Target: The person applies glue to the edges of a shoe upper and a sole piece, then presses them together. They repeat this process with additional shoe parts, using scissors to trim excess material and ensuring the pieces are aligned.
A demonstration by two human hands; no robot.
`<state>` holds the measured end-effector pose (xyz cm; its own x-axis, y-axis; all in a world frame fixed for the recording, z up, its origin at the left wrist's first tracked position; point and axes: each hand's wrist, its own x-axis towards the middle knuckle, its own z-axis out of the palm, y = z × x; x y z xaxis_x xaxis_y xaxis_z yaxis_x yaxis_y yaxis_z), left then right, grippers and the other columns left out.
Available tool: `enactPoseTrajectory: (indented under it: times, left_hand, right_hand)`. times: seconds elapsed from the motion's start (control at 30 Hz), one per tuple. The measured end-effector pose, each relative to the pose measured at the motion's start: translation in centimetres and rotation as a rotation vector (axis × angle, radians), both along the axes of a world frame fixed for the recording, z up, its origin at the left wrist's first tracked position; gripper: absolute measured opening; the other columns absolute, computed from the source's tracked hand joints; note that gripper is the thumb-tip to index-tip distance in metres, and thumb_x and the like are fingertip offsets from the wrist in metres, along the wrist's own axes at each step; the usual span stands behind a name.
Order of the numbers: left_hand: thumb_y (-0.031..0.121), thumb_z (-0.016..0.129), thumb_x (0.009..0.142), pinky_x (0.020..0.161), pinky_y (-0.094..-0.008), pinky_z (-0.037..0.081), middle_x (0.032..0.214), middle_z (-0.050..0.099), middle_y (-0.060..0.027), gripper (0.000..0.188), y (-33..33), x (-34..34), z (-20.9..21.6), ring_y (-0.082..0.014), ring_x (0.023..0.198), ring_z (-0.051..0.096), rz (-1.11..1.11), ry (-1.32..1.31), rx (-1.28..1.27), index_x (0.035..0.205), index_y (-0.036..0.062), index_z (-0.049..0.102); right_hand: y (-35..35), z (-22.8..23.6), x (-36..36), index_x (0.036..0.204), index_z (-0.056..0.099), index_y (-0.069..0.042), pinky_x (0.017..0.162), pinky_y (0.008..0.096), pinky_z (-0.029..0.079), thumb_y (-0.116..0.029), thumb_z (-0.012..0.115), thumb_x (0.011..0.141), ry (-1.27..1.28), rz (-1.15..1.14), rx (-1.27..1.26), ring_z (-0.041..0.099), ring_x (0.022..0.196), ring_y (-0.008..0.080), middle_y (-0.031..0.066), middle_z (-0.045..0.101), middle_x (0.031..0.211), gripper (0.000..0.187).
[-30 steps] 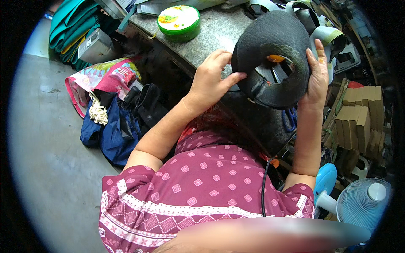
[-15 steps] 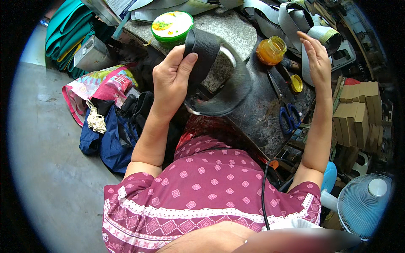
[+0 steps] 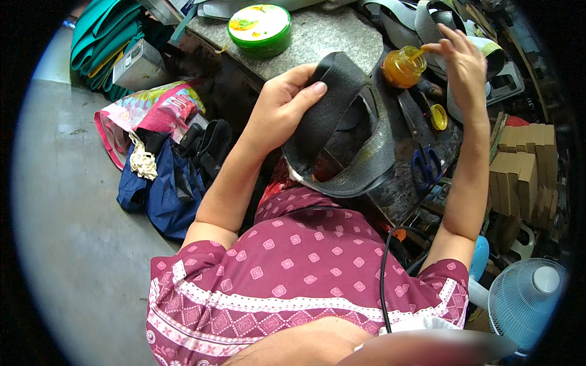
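Note:
My left hand [image 3: 282, 108] is closed on a wide black strap [image 3: 334, 91], with the thumb on top. The strap curls round into a loop and hangs over the near edge of the workbench. At the bench's right side, my right hand [image 3: 466, 72] pinches the upper end of a thin yellowish stick [image 3: 419, 53]. Its lower end is inside an open glass jar [image 3: 400, 72] of amber substance, so its tip is hidden. A yellow lid [image 3: 438, 117] lies beside the jar. Blue-handled scissors [image 3: 425, 168] rest nearer to me.
A green tub [image 3: 259, 35] with a stained white lid stands on a grey stone slab [image 3: 326, 38]. Grey straps [image 3: 400, 21] are heaped behind the jar. Cardboard-coloured blocks [image 3: 519, 174] and a blue fan [image 3: 528, 302] are at right; bags [image 3: 162, 195] lie at left.
My left hand has shifted right and slightly down in view with the strap. My right hand was open beside the jar; now its fingers hold the stick in it.

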<state>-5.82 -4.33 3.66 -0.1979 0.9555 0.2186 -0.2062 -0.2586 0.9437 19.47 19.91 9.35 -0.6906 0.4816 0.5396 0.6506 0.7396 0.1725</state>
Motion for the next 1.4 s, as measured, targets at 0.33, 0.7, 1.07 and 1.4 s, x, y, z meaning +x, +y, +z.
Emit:
enactPoseTrajectory:
  times: [0.33,0.7,1.07,1.4]
  left_hand:
    - [0.007,0.056,0.098,0.090,-0.0247,0.050,0.111,0.069,-0.0085,0.031,1.6,1.4,0.0,-0.0114,0.099,0.064,-0.093,-0.109,0.014,0.125,-0.0081,0.060]
    - [0.006,0.054,0.098,0.087,-0.0234,0.050,0.108,0.069,-0.0068,0.030,2.4,2.8,-0.1,-0.0098,0.095,0.063,-0.079,-0.117,0.021,0.124,-0.0067,0.062]
    - [0.005,0.053,0.097,0.087,-0.0249,0.053,0.110,0.069,-0.0090,0.031,2.9,4.2,0.0,-0.0122,0.096,0.066,-0.110,-0.171,0.009,0.125,-0.0069,0.060]
    - [0.004,0.052,0.097,0.085,-0.0252,0.054,0.109,0.070,-0.0100,0.030,4.0,3.7,-0.5,-0.0132,0.092,0.068,-0.047,-0.210,-0.043,0.123,-0.0062,0.061]
  right_hand:
    - [-7.6,5.4,2.1,0.111,0.074,-0.012,0.117,0.0478,0.031,-0.077,0.006,0.093,0.309,0.372,-0.195,0.047,0.137,0.0263,0.0146,0.055,0.143,0.096]
    - [-9.2,-0.8,1.5,0.124,0.071,-0.015,0.120,0.0518,0.014,-0.076,0.006,0.095,0.376,0.405,-0.532,0.031,0.144,0.0332,0.0117,0.049,0.150,0.094]
    - [-13.5,-4.4,-0.5,0.144,0.055,-0.024,0.117,0.0635,0.004,-0.084,0.004,0.087,0.262,0.230,-0.593,0.023,0.148,0.0388,0.0110,0.035,0.159,0.097]
    - [-14.8,-1.7,-0.4,0.117,0.074,-0.036,0.116,0.0625,-0.003,-0.085,0.011,0.087,0.081,0.374,-0.349,0.021,0.149,0.0311,0.0055,0.041,0.156,0.086]
